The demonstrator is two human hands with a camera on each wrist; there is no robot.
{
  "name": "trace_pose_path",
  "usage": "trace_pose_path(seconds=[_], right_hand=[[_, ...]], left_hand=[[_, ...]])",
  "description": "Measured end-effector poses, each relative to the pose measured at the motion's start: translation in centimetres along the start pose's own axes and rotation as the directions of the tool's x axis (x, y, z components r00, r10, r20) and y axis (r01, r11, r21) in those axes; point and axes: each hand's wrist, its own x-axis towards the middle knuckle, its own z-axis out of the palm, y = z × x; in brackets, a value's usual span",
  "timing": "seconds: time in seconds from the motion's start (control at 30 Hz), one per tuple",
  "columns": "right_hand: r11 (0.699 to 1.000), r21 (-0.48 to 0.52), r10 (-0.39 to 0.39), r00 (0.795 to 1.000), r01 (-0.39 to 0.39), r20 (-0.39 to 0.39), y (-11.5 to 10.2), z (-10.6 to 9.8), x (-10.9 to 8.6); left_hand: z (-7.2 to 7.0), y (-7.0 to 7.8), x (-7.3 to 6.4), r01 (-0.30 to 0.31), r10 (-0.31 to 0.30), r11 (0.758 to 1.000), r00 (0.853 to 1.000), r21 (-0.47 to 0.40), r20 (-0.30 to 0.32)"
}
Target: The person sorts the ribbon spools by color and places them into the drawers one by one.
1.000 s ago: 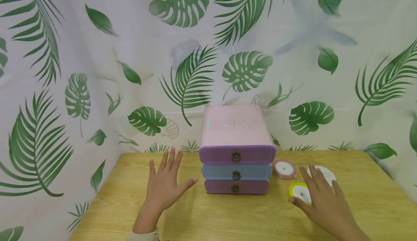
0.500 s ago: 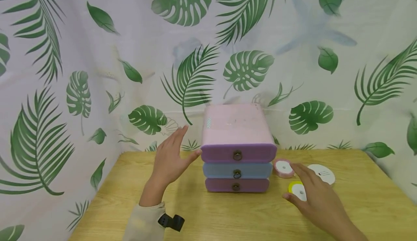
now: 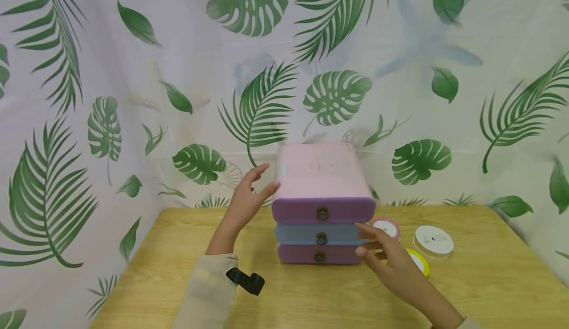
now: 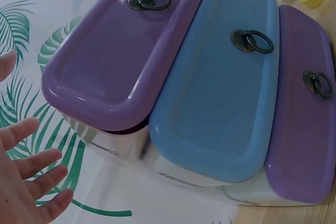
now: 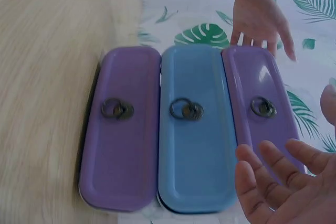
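A small drawer cabinet [image 3: 320,171] with a pale pink top stands on the table. Its front has a purple upper drawer [image 3: 293,211], a blue middle drawer [image 4: 220,103] and a purple bottom drawer [image 5: 126,161], all closed, each with a dark metal ring pull. Beside the cabinet's upper left side is my left hand [image 3: 249,198], its fingers loosely spread and empty; the left wrist view shows a gap to the cabinet. My right hand [image 3: 393,265] hovers before the lower right front corner, fingers slightly bent around nothing. Whether its fingertips touch the drawers I cannot tell.
To the cabinet's right lie a pink-rimmed roll [image 3: 386,227], a yellow-rimmed roll [image 3: 420,262] and a white roll [image 3: 433,241], resembling ribbon spools. My right hand partly covers the yellow one. A leaf-print cloth [image 3: 333,97] hangs behind the wooden table [image 3: 146,279].
My left hand has moved up and right, closer to the cabinet's side. My right hand has moved left from over the rolls to the drawer fronts. The cabinet and rolls have stayed put.
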Motion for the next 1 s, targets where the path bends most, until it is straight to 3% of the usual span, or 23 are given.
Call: trace_pose_path(seconds=[0.23, 0.53, 0.67, 0.8, 1.0], right_hand=[[0.983, 0.157, 0.090, 0.994, -0.098, 0.056, -0.2, 1.5, 1.8], [0.922, 0.379, 0.057, 0.996, -0.079, 0.068, 0.2, 3.0, 3.3], [0.881, 0.461, 0.058, 0.992, -0.103, 0.112, 0.4, 3.6, 3.9], [0.850, 0.501, 0.085, 0.982, -0.160, 0.169, 0.3, 3.9, 4.3], [0.825, 0.495, 0.198, 0.959, -0.274, 0.201, -0.1, 4.5, 5.0]], left_hand=[[0.2, -0.6, 0.9, 0.040, -0.035, 0.996, 0.997, -0.079, 0.062], [0.6, -1.0, 1.0, 0.058, -0.045, 0.990, 0.994, -0.131, 0.104], [0.7, -1.2, 1.1, 0.073, -0.058, 0.987, 0.993, -0.144, 0.105], [0.6, -1.2, 1.0, 0.107, -0.091, 0.984, 0.988, -0.140, 0.121], [0.7, -1.1, 0.9, 0.124, -0.106, 0.981, 0.986, -0.146, 0.128]])
